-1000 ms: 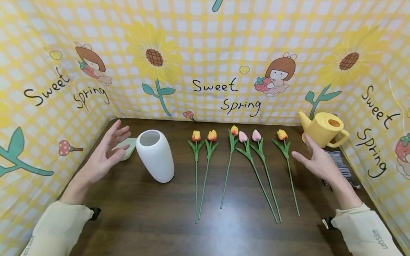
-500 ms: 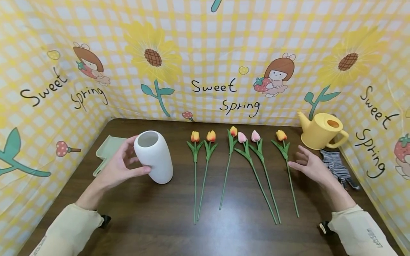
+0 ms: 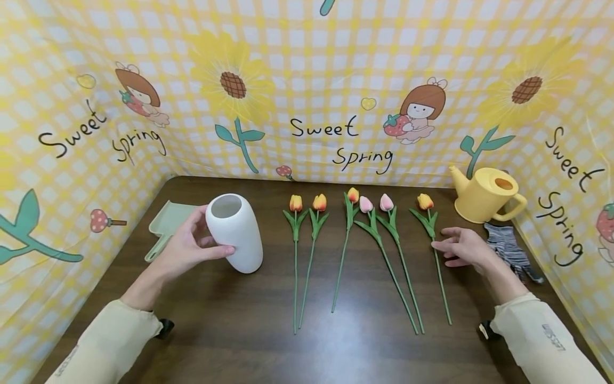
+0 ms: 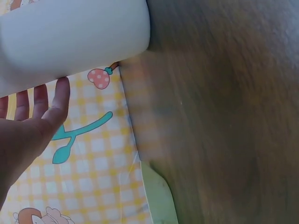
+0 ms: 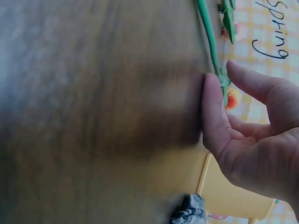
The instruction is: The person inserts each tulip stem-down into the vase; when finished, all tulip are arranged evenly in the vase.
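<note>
A white vase stands upright on the left part of the dark wooden table. My left hand holds its left side, thumb across the front and fingers behind. In the left wrist view the fingertips meet the white wall of the vase. On the right lies an orange-yellow tulip with a green stem. My right hand is at that stem, just below the leaves. In the right wrist view a gap shows between thumb and fingers, with the stem running up to them.
Several more tulips, orange and pink, lie in a row mid-table. A pale green dustpan-like piece lies behind the left hand. At right are a yellow watering can and grey knitted gloves. Checked cloth walls the table.
My left hand has moved right from beside the vase and taken hold of it. My right hand has come down from near the watering can to the rightmost tulip's stem.
</note>
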{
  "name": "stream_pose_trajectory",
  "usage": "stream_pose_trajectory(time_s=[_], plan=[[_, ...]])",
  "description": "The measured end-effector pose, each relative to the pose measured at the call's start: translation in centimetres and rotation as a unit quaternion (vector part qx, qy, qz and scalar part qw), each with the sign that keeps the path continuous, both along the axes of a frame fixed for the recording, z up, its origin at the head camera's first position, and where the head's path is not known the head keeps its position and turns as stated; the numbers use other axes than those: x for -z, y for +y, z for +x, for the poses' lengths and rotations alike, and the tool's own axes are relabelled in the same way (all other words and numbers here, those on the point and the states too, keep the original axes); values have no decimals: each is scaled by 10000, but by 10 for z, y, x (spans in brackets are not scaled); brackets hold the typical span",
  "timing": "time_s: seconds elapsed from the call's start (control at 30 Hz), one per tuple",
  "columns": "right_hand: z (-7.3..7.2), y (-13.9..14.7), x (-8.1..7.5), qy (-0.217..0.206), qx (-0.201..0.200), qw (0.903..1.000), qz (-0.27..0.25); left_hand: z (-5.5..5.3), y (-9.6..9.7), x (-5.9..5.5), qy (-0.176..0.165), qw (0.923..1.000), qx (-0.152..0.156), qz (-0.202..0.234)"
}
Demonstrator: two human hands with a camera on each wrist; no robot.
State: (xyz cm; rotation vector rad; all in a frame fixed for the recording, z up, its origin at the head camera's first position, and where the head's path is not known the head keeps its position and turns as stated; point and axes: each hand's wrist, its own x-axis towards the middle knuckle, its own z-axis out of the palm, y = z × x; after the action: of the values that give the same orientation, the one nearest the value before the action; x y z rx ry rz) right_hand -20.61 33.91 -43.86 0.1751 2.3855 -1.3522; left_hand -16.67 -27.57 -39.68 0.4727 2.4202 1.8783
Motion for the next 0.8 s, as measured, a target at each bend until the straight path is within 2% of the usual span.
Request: stream_pose_trajectory(time_s=[0.13,0.2,0.4,0.47,0.63,0.8], plan=[[-3,1,1,-170,193,9996,-92,-1,2,-1,-278,9991,113,297],[-5,1,1,-196,173,9996,-71,-1,4,-2,-310,9989,59,354],[-8,-2,-1,-213,83,9997,-42,-2,9,-1,-113,9986,-468,195],[-8,-2,-1,-201,79,9998,-52,-3,9,1,-18,9983,-558,173],[-6,-2,1,-207,141,9997,-39,-3,9,3,193,9980,-586,130],[-7,-4,2,-273,231,9994,-18,-2,9,5,226,9977,-627,124]])
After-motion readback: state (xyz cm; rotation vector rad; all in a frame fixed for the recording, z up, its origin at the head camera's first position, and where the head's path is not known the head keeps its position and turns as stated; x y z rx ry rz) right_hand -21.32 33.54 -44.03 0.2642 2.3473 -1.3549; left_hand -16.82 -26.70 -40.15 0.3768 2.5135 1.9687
